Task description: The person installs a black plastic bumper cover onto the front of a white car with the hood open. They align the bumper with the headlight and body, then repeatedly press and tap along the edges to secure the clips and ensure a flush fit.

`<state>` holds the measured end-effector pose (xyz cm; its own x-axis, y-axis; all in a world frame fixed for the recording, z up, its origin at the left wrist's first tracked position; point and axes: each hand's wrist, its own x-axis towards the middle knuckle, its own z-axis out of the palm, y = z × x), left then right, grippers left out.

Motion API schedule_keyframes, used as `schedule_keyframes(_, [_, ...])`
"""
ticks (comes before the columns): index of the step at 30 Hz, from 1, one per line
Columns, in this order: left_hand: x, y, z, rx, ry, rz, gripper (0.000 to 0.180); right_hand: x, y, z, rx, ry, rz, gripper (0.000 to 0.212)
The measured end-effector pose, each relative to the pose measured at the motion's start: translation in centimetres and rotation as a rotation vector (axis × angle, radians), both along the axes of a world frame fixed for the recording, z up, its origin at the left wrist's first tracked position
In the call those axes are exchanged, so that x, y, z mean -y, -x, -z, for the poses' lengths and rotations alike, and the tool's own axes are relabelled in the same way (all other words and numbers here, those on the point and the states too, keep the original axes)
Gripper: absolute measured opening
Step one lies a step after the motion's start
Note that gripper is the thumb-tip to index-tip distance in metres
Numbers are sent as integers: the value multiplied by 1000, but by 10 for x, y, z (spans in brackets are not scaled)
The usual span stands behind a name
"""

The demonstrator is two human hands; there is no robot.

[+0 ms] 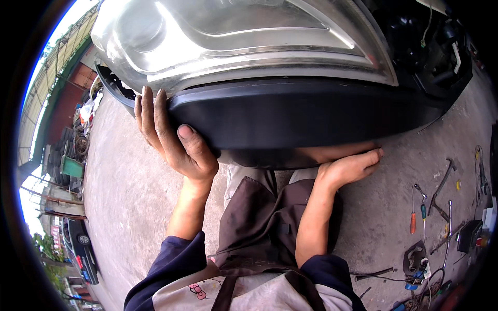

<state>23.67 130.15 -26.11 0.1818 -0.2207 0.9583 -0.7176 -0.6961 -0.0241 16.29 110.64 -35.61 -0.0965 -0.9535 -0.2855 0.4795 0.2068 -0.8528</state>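
A large car headlight (233, 46) with a clear lens fills the top of the view. Below its lens runs a smooth black panel (301, 114) with a glossy lower lip. My left hand (179, 137) holds the panel's left end, thumb across the front and fingers reaching up beside the lens edge. Under the panel's right half, my right hand (350, 168) bears against the lower lip with its fingers together and bent. Part of that hand's grip is hidden from view.
On the concrete floor (124, 207) at right lie a hammer (443, 181), a red-handled screwdriver (413, 220), a long metal bar (449, 228), cables and other tools. Dark car parts (415, 46) show at upper right. A parked car (80, 249) stands far left.
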Motion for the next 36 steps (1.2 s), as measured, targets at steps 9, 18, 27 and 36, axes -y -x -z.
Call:
schedule_keyframes(9, [5, -3, 2, 18, 16, 0, 56, 24, 44, 32, -388, 497, 99, 31])
schedule_keyframes(18, [23, -6, 6, 37, 71, 63, 57, -59, 15, -121, 510, 2101, -736, 18])
schedule_keyframes(27, [10, -16, 4, 93, 61, 65, 55, -56, -4, -127, 434, 2168, -547, 22])
schedule_keyframes(36, [18, -1, 12, 37, 142, 76, 53, -21, 23, -56, 229, 1738, -279, 32])
